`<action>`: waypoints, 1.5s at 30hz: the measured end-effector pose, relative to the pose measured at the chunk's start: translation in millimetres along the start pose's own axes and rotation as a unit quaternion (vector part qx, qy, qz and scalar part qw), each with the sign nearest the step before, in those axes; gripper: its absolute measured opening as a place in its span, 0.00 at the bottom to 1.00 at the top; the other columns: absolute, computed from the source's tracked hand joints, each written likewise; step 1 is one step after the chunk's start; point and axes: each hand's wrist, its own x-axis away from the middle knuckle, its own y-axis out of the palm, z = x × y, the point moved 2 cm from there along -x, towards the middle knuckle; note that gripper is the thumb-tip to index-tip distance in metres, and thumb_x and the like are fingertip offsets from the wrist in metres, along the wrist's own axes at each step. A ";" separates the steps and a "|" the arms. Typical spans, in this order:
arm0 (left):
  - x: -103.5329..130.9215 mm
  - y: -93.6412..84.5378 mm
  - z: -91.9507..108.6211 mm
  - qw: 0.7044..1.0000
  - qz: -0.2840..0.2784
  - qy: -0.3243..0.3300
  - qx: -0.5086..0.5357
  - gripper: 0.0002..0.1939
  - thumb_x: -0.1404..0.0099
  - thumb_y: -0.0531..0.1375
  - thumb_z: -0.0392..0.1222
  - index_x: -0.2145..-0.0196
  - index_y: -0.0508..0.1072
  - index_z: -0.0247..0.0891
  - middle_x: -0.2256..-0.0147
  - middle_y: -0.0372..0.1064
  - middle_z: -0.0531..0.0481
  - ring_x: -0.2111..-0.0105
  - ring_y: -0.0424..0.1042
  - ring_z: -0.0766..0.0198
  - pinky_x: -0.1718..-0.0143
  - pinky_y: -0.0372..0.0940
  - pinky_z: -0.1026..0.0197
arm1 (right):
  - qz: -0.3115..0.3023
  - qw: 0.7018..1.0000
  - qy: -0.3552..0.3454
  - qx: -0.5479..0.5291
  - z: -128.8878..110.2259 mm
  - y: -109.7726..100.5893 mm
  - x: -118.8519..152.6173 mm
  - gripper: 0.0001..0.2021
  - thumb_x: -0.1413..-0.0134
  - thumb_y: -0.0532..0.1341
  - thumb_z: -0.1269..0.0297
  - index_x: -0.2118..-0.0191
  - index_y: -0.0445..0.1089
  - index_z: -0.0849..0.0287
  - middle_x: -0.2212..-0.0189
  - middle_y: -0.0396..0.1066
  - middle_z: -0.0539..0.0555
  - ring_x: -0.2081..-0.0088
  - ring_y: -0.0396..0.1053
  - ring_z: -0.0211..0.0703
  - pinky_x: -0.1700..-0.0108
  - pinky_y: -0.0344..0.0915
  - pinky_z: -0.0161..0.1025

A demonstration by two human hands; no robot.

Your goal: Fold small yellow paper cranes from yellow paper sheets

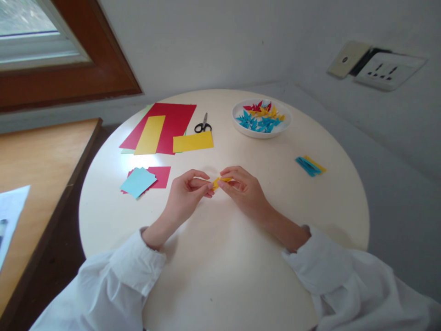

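A small piece of folded yellow paper [216, 184] is held just above the middle of the round table. My left hand [188, 192] pinches its left end between thumb and fingers. On the other end, my right hand [245, 187] grips it the same way, with the fingertips of both hands close together. Much of the paper is hidden behind the fingers, so its exact shape does not show. To the left of my left hand lies a stack of light blue squares [138, 182] over red paper [161, 177].
A white dish [262, 135] holds several folded blue, yellow and red paper shapes. Black-handled scissors [203, 126] lie by a yellow strip [193, 142] and red sheets [177, 122]. Narrow folded blue and yellow pieces [310, 166] rest at right. The white table [220, 276] stands near the walls.
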 end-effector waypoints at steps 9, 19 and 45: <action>-1.1 1.1 -3.8 0.999 -0.009 -0.025 0.024 0.16 0.52 0.68 0.44 0.70 0.66 0.35 0.78 0.75 0.50 0.74 0.74 0.63 0.67 0.69 0.59 | -0.013 0.999 -0.030 0.027 -4.4 0.3 0.2 0.04 0.50 0.62 0.64 0.72 0.70 0.56 0.68 0.70 0.53 0.63 0.69 0.40 0.64 0.70 0.37; -3.4 -0.4 -8.6 1.000 -0.013 -0.005 0.004 0.16 0.52 0.68 0.45 0.71 0.67 0.36 0.79 0.74 0.51 0.77 0.74 0.63 0.74 0.68 0.63 | -0.006 0.992 -0.095 0.083 -6.5 0.5 1.0 0.02 0.50 0.61 0.69 0.72 0.70 0.56 0.68 0.69 0.52 0.63 0.69 0.40 0.60 0.67 0.39; -0.2 -0.9 -9.1 0.983 0.015 0.127 -0.134 0.06 0.44 0.60 0.41 0.68 0.68 0.39 0.80 0.65 0.56 0.78 0.67 0.67 0.75 0.61 0.65 | -0.004 0.991 -0.076 0.115 -11.9 -3.7 -0.4 0.04 0.49 0.61 0.64 0.71 0.70 0.56 0.74 0.72 0.50 0.72 0.67 0.38 0.69 0.64 0.37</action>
